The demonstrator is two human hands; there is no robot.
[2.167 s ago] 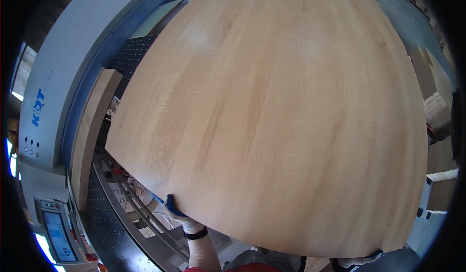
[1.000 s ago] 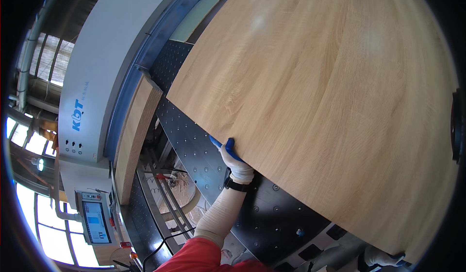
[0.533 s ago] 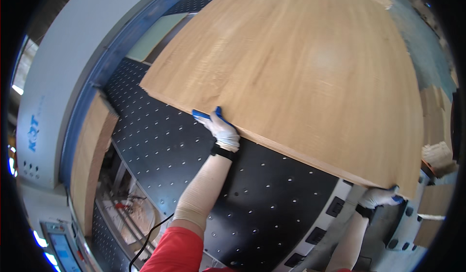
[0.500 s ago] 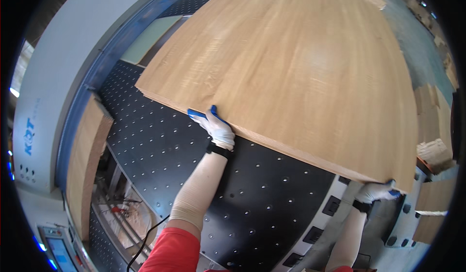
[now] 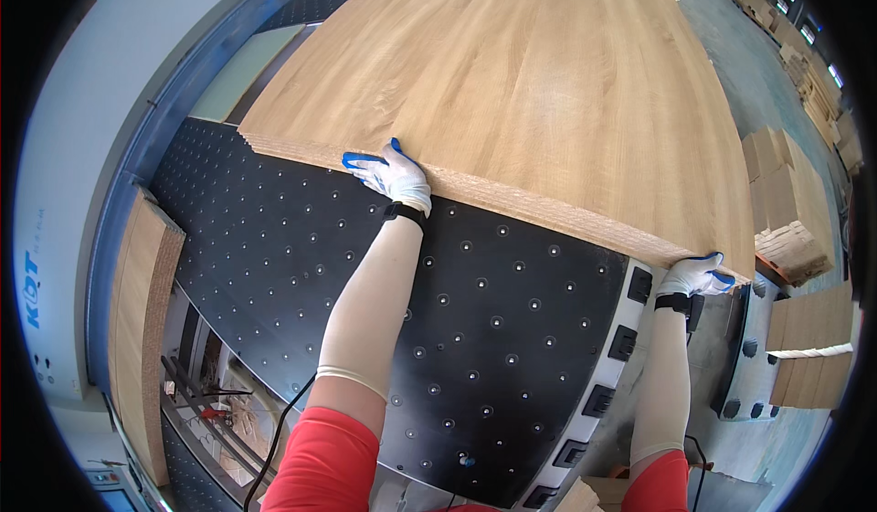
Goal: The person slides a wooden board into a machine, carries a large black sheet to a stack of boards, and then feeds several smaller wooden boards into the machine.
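In the head view, my left grip (image 5: 393, 176) and right grip (image 5: 692, 276) stand part-open against the near edge of the boards (image 5: 512, 101), thumbs uppermost. The boards lie just beyond both, on the tabletop (image 5: 493, 348). Stacking looks done; letting go isn't.

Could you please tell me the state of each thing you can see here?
Left hand: gloved, fingers spread against the large boards' near edge
Right hand: gloved, fingers spread near their right corner
Large boards: stacked, lying flat
Black table: partly covered by the large boards
Narrow boards: stacked, apart from the large boards
Green panel: lying flat
Screen: lit, cut off by the picture's edge
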